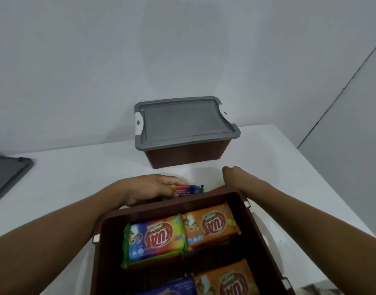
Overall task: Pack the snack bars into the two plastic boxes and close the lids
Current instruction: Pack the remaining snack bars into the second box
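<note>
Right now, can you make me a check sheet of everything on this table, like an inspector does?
Surface: white table.
Job's things: closed box at the back under its grey lid; open box in front with four packed snack bars showing; loose snack bar just beyond its far rim; second grey lid lying at the left edge.
Clutter: nothing seen.
Hands: left hand grips the loose snack bar; right hand at the open box's far right corner, grip unclear.
Cables: nothing seen.
Surroundings: plain wall.

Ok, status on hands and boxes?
Left hand grips loose snack bars behind open box. Right hand at its far corner, fingers hidden. Far box lidded; spare lid lies left. No obstruction seen.
</note>
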A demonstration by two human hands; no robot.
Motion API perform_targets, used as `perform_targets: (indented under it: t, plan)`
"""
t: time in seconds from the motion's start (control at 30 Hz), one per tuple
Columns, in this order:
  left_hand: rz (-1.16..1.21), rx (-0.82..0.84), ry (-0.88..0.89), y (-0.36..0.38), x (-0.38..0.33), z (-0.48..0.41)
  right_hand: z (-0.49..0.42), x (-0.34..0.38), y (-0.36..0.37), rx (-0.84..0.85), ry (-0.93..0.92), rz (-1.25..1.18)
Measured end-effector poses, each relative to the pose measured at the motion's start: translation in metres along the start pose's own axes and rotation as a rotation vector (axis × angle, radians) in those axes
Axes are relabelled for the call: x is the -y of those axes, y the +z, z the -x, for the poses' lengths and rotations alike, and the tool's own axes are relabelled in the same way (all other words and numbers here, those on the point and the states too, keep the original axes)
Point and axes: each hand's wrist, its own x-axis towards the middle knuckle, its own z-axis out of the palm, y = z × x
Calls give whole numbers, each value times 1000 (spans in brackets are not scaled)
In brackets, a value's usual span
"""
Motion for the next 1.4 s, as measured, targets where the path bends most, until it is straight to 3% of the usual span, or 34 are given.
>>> perform_targets:
  t: [0.17, 0.33, 0.5, 0.6, 0.73, 0.9, 1.07, 1.17, 1.33, 1.4]
  plan:
    - [-48, -80, 15, -1, 14, 0, -9, -3, 6, 84, -79, 7]
    - [-95, -149, 27, 1, 11, 5, -6, 19, -3, 21, -182, -115]
    - [2, -182, -41, -1, 10, 13, 0, 22, -7, -7, -360, -163]
    - [256, -145, -74, -1, 7, 20, 9, 17, -21, -1, -446, -249]
    - [534, -114, 28, -12, 8, 40, 26, 15, -46, 12, -507, -392]
    - [462, -104, 144, -26, -7, 74, 57, 21, -85, 34, -497, -582]
    - [469, 56, 287, -29, -18, 111, 81, 32, -103, -81, -487, -681]
    - [390, 126, 315, -23, -19, 129, 99, 43, -103, 50, -454, -846]
    - [298, 233, 281, -2, -15, 149, 131, 59, -80, 115, -389, -774]
    - [168, 201, 263, 12, -13, 156, 141, 59, -72, 213, -439, -726]
